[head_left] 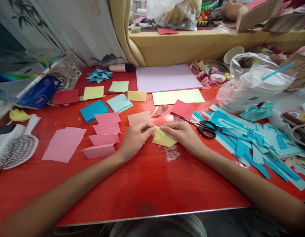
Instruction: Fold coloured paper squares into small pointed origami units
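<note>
Red tabletop [132,191], super cluttered. Well left of the scissors [198,124], pink folded papers [107,128]; then, closer, pinching yellow paper [164,141] with left hand [136,138] and right hand [186,134]. Looks mid-fold; probably needs edges matched next, then firm pressing.

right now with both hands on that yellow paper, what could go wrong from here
The crease could come out crooked if the left hand or right hand shifts, since both pinch the small folded yellow paper. The left hand is also close to the row of folded pink papers, so a sideways move might knock them. The scissors lie just beyond the right hand and could get bumped.
</note>
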{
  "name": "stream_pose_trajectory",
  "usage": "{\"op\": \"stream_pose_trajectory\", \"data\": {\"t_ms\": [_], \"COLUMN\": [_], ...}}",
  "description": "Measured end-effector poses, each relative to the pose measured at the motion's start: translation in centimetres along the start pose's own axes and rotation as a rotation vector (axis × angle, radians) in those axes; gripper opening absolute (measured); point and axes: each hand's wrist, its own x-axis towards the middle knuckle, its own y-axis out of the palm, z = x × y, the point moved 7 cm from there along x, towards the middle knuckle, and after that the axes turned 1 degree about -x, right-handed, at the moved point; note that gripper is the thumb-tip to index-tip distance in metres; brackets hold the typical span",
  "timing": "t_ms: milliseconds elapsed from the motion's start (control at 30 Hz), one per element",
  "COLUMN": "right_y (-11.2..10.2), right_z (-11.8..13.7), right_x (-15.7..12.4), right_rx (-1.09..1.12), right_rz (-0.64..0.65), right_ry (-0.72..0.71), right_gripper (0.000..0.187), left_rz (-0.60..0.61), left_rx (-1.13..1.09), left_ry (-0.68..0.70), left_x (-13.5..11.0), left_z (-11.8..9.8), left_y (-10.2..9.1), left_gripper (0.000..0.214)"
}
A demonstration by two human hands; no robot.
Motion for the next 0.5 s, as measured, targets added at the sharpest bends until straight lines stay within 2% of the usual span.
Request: {"op": "stream_pose_trajectory", "data": {"t_ms": [500], "right_y": [0.03], "right_z": [0.13], "right_x": [-0.30], "right_rx": [-0.032], "right_rz": [-0.023], "right_ry": [-0.022], "right_gripper": [0.031], "left_rz": [-0.005], "left_rx": [-0.012], "left_ry": [0.010], "left_x": [-0.07], "left_z": [-0.24], "left_y": [0.11], "left_gripper": [0.022]}}
